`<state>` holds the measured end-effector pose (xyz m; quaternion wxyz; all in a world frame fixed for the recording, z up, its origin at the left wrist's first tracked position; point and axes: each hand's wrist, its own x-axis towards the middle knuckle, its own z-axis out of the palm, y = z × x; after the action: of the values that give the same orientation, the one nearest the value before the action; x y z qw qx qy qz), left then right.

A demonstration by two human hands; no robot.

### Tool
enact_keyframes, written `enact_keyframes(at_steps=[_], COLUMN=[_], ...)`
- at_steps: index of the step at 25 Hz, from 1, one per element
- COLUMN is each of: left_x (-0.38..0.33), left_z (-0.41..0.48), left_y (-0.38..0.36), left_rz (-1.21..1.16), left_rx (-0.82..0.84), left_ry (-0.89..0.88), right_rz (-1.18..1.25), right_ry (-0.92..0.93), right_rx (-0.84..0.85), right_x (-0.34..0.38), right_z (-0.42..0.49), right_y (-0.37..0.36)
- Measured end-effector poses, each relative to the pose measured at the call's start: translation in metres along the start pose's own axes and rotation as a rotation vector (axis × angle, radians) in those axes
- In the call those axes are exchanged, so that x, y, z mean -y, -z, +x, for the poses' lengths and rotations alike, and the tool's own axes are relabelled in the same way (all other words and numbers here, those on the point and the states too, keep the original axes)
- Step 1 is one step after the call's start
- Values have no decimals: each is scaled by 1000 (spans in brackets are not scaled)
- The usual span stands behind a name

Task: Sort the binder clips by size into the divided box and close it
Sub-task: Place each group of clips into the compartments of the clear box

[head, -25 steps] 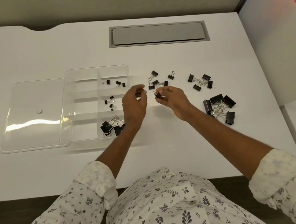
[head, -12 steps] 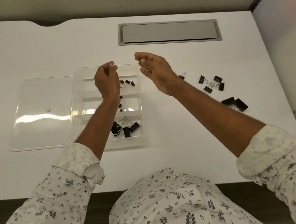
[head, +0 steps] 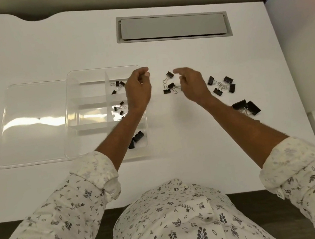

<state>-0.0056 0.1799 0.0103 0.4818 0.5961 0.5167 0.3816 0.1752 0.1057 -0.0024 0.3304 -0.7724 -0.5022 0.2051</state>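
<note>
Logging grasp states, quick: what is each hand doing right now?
Left hand: fingers curled at the right edge of the box; whether it holds a clip cannot be told.
Right hand: open, loosely curled over the small clips, holding nothing.

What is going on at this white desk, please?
A person is sorting black binder clips into a clear divided box. Several already sit in its right-hand compartments, and its lid lies off to the left. The left hand hovers at the box's right edge, fingers curled; whether it holds a clip is unclear. The right hand reaches over the small clips on the desk; bigger clips wait further right.
</note>
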Motion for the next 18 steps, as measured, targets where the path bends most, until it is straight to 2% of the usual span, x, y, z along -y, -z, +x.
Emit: enact_keyframes(at_steps=[2,4,7,11,18], left_x=[5,13,20,27,33], left_z=[-8,-13,-17,-24,-35], left_y=[-18,-30,-44,-53,-47], left_rz=[118,221,346,525,691], left_rx=[99,195,349,513,498], left_ry=[-76,-115,-137,-177,-220], right_rz=[-218,-371,-411,-386,-182], right_ry=[26,80,177,119,56], right_rx=[170,247,207,110,-5], right_x=[-24,-41,-50,-48,-45], right_z=[-10,-23,-37,-53,-56], right_y=[-9,-17,-15,-3,4])
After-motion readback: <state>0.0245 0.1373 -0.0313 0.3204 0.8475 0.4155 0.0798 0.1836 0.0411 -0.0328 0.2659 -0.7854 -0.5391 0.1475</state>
